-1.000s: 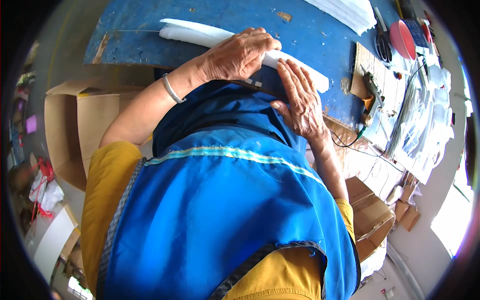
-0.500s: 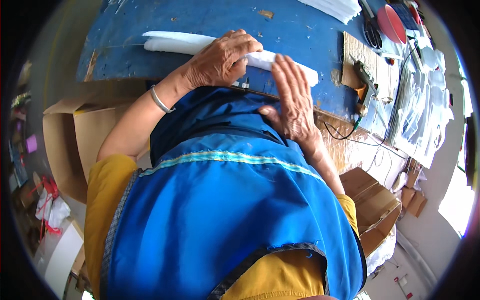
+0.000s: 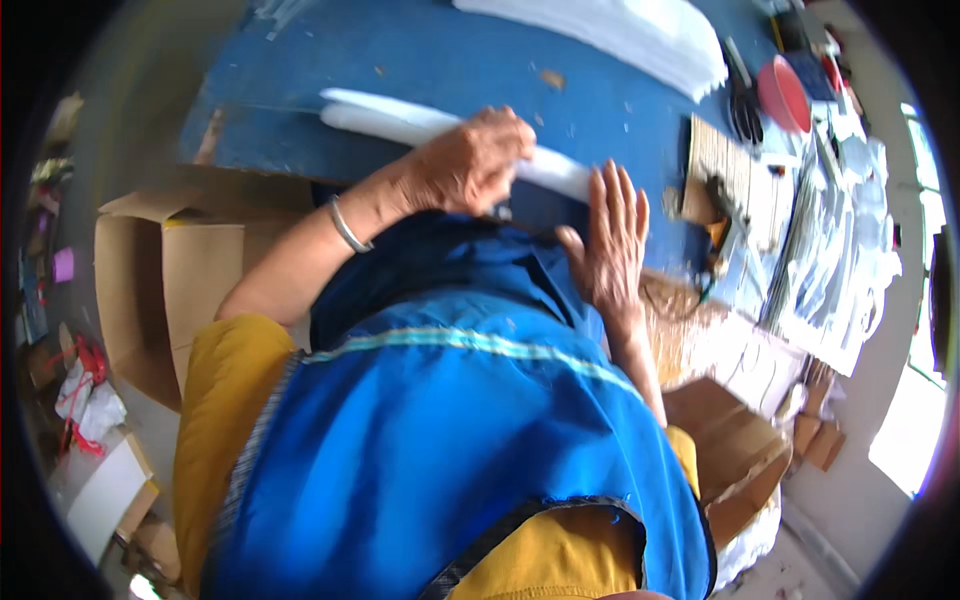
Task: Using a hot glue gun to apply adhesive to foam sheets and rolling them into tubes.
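Hands, two: left hand (image 3: 470,165) clamped on one white roll (image 3: 400,122); right hand (image 3: 612,235) flat, fingers apart, touching roll.

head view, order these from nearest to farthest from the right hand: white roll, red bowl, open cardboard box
1. white roll: under the right hand's fingertips, on the blue table.
2. red bowl: up and to the right.
3. open cardboard box: far left, below the table edge.
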